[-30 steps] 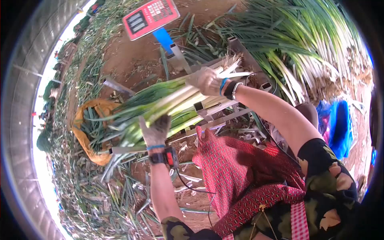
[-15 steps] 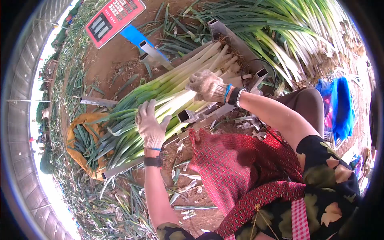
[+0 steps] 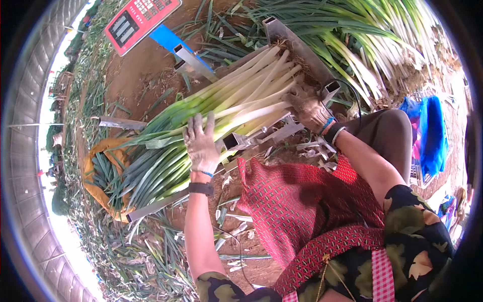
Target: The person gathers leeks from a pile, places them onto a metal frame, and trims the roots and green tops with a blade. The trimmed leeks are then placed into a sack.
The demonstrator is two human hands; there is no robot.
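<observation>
Long green onions lie side by side in a metal frame, their white root ends at the upper right. My left hand, in a pale glove, rests on the green part of the stalks with its fingers spread. At the root end, my right hand, also gloved, is against the white stalks; its fingers are partly hidden in shadow. The leaf tips reach an orange-yellow bag at the left.
A red scale display on a blue post stands at the upper left. More onions are piled at the upper right. A blue bag sits in a crate at the right. Leaf scraps litter the ground.
My right hand has moved right and slightly down, from the middle of the white stalks to the root end. My left hand has shifted slightly right and down on the leaves.
</observation>
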